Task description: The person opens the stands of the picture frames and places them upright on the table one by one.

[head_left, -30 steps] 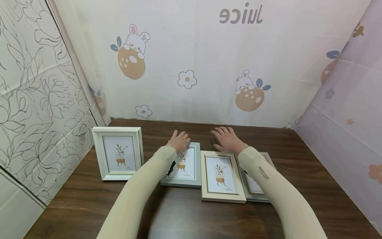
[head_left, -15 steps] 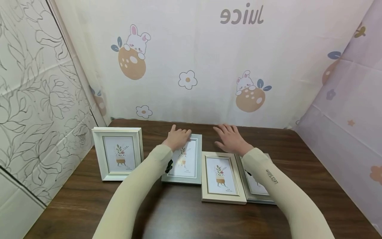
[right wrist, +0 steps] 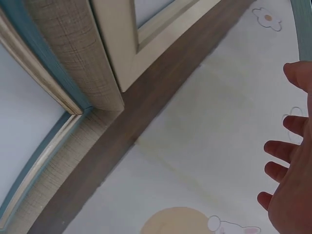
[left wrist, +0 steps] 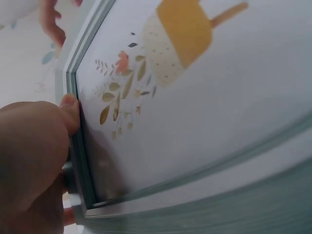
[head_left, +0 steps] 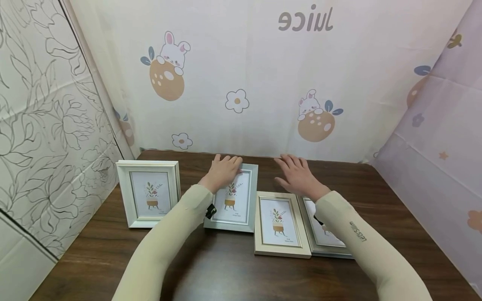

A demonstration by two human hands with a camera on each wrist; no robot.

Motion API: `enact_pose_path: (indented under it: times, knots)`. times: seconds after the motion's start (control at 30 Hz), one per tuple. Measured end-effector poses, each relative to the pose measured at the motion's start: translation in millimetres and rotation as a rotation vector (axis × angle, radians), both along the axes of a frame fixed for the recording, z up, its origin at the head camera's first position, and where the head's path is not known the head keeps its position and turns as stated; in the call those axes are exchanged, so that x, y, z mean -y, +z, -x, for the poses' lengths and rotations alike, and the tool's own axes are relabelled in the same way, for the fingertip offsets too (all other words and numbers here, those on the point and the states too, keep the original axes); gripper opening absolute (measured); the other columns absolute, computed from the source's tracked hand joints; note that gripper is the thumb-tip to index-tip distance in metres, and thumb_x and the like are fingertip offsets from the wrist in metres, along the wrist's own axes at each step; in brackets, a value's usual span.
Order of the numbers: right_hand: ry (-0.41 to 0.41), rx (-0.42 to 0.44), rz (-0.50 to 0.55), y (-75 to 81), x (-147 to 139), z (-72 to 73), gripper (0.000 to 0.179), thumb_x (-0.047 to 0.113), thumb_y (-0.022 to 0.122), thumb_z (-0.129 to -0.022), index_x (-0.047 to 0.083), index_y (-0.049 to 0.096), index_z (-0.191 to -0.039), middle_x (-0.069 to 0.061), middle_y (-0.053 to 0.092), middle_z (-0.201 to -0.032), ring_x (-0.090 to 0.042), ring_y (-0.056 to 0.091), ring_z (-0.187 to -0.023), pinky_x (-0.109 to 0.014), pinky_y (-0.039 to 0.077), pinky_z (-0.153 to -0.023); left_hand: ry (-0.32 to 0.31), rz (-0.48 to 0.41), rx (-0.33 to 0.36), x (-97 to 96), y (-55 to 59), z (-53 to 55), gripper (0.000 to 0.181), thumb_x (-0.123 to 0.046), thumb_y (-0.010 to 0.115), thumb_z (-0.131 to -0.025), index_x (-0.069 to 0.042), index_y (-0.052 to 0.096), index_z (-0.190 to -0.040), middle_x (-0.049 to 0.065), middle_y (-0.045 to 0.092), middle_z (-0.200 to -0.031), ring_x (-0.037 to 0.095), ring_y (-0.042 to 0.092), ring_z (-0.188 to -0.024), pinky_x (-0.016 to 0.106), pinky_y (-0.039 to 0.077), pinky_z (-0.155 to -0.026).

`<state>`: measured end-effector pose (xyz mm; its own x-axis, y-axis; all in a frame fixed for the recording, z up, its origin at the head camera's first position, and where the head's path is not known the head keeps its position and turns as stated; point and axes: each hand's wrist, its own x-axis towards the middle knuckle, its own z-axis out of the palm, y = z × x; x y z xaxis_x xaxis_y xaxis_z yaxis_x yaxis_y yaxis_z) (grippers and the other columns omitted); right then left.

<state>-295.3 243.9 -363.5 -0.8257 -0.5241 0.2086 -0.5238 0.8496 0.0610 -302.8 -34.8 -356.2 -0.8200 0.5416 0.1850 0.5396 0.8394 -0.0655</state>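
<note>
My left hand grips the top edge of a grey-blue picture frame. In the left wrist view the thumb presses the front of its border while fingers go behind. The frame leans up, its lower edge at the table, showing a potted-plant print. My right hand, fingers spread and holding nothing, is over the far ends of a cream picture frame and a greyish-brown one, both lying flat side by side. The right sleeve covers part of the greyish-brown frame.
A white picture frame stands upright at the left on the dark wooden table. Behind the table hangs a pale printed curtain. More patterned cloth walls close in both sides.
The grey-blue frame's top edge has risen from lying flat to leaning upright, lifted by my left hand. My right hand has shifted slightly right and away from me, still empty.
</note>
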Motion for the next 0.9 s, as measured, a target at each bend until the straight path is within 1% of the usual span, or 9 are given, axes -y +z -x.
enact_pose_path:
  times: [0.03, 0.1, 0.17, 0.33, 0.5, 0.6, 0.73, 0.83, 0.9]
  knots:
    - [0.001, -0.001, 0.005, 1.3, 0, -1.5, 0.066, 0.036, 0.056, -0.100, 0.003, 0.033, -0.152, -0.023, 0.031, -0.154, -0.041, 0.026, -0.140, -0.062, 0.020, -0.108, -0.007, -0.007, -0.007, 0.5, 2.1, -1.6, 0.025, -0.031, 0.039, -0.108, -0.011, 0.049, -0.119, 0.005, 0.059, -0.112, 0.024, 0.055, -0.100, 0.045, 0.038, -0.093]
    - [0.001, 0.001, 0.009, 3.7, -1, -4.2, 0.066, 0.036, 0.056, -0.100, 0.004, 0.033, -0.153, -0.023, 0.030, -0.154, -0.041, 0.026, -0.140, -0.062, 0.019, -0.108, -0.024, -0.014, -0.023, 1.8, 6.0, -4.1, 0.025, -0.031, 0.039, -0.108, -0.010, 0.049, -0.119, 0.005, 0.058, -0.111, 0.023, 0.053, -0.097, 0.040, 0.038, -0.082]
    - [-0.001, 0.005, 0.015, 5.5, -3, -6.3, 0.066, 0.037, 0.056, -0.101, 0.004, 0.032, -0.153, -0.023, 0.029, -0.155, -0.041, 0.025, -0.140, -0.062, 0.018, -0.109, -0.042, -0.021, -0.043, 3.2, 9.4, -5.8, 0.026, -0.031, 0.040, -0.108, -0.010, 0.049, -0.119, 0.005, 0.058, -0.110, 0.022, 0.052, -0.095, 0.037, 0.038, -0.077]
    - [0.000, 0.009, 0.026, 7.0, -5, -9.7, 0.067, 0.036, 0.056, -0.101, 0.003, 0.031, -0.153, -0.023, 0.028, -0.155, -0.042, 0.023, -0.141, -0.062, 0.016, -0.109, -0.084, -0.030, -0.083, 6.9, 15.5, -9.1, 0.027, -0.032, 0.041, -0.108, -0.010, 0.051, -0.120, 0.004, 0.059, -0.107, 0.021, 0.054, -0.094, 0.036, 0.040, -0.076]
    - [0.005, 0.012, 0.030, 9.0, -7, -11.7, 0.068, 0.036, 0.056, -0.100, 0.003, 0.030, -0.153, -0.023, 0.026, -0.156, -0.042, 0.022, -0.141, -0.062, 0.015, -0.109, -0.097, -0.024, -0.099, 9.7, 21.3, -11.6, 0.029, -0.032, 0.041, -0.108, -0.010, 0.053, -0.122, 0.003, 0.060, -0.107, 0.020, 0.055, -0.093, 0.035, 0.039, -0.075]
    - [0.012, 0.000, 0.033, 11.3, -8, -12.2, 0.069, 0.036, 0.057, -0.100, 0.003, 0.030, -0.153, -0.024, 0.026, -0.156, -0.042, 0.022, -0.141, -0.062, 0.015, -0.108, -0.096, -0.021, -0.126, 10.6, 25.2, -12.4, 0.027, -0.032, 0.041, -0.108, -0.011, 0.053, -0.119, 0.002, 0.060, -0.103, 0.019, 0.052, -0.089, 0.033, 0.035, -0.072]
    - [0.014, -0.017, 0.035, 13.0, -9, -13.7, 0.068, 0.037, 0.057, -0.100, 0.004, 0.030, -0.153, -0.023, 0.026, -0.156, -0.042, 0.022, -0.141, -0.062, 0.015, -0.108, -0.101, -0.028, -0.172, 10.8, 30.5, -13.8, 0.023, -0.032, 0.041, -0.107, -0.012, 0.052, -0.110, 0.001, 0.055, -0.095, 0.019, 0.048, -0.082, 0.032, 0.030, -0.068]
    - [0.006, -0.020, 0.036, 14.0, -11, -16.5, 0.068, 0.037, 0.057, -0.100, 0.004, 0.029, -0.153, -0.023, 0.026, -0.156, -0.042, 0.021, -0.141, -0.062, 0.015, -0.108, -0.110, -0.034, -0.201, 9.9, 35.2, -15.2, 0.023, -0.032, 0.041, -0.108, -0.013, 0.051, -0.105, 0.001, 0.052, -0.092, 0.019, 0.047, -0.082, 0.033, 0.032, -0.070]
    - [0.003, -0.022, 0.043, 14.7, -12, -18.6, 0.068, 0.037, 0.057, -0.100, 0.004, 0.030, -0.153, -0.023, 0.026, -0.156, -0.042, 0.021, -0.141, -0.062, 0.015, -0.108, -0.116, -0.037, -0.215, 9.3, 38.9, -16.3, 0.023, -0.033, 0.040, -0.108, -0.013, 0.052, -0.105, 0.001, 0.052, -0.093, 0.019, 0.048, -0.085, 0.034, 0.034, -0.074]
